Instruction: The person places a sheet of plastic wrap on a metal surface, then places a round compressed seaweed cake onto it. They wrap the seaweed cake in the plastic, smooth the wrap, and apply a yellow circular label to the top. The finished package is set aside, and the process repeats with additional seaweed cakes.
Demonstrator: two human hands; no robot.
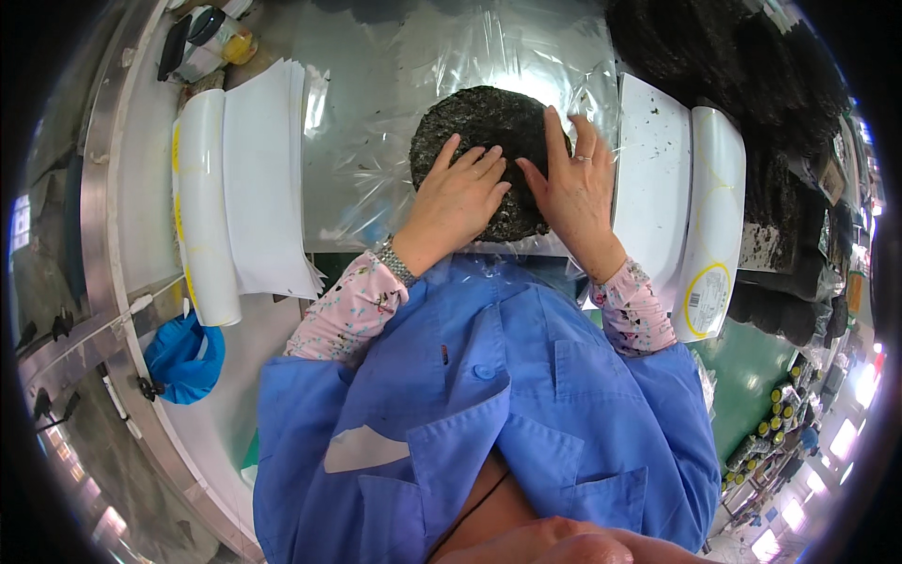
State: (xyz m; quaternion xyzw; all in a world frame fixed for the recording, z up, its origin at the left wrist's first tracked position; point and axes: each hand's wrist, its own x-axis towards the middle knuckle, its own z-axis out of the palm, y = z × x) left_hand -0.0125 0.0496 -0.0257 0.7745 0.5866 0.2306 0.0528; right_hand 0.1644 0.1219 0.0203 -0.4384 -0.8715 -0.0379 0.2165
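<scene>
A round, blackish disc of what looks like dried seaweed [486, 116] lies flat on transparent plastic film [384, 166], over a metal worktop [359, 63]. My left hand [454, 194] rests palm down across the disc's lower left part, its fingers slightly spread on the surface. At the right rim is my right hand [574, 180], fingers apart. Its thumb reaches over the disc and its index finger lies along the edge; the other fingers are over the film. Neither hand is closed around anything. Parts of the disc are hidden under both hands.
White paper stacks [264, 183] [652, 162] flank the film, each beside a glossy white roll [204, 204] [713, 211]. A dark-lidded jar [229, 39] stands at upper left. Below it hangs a blue cloth bag [187, 359]. Dark seaweed-like heaps [719, 63] fill the upper right.
</scene>
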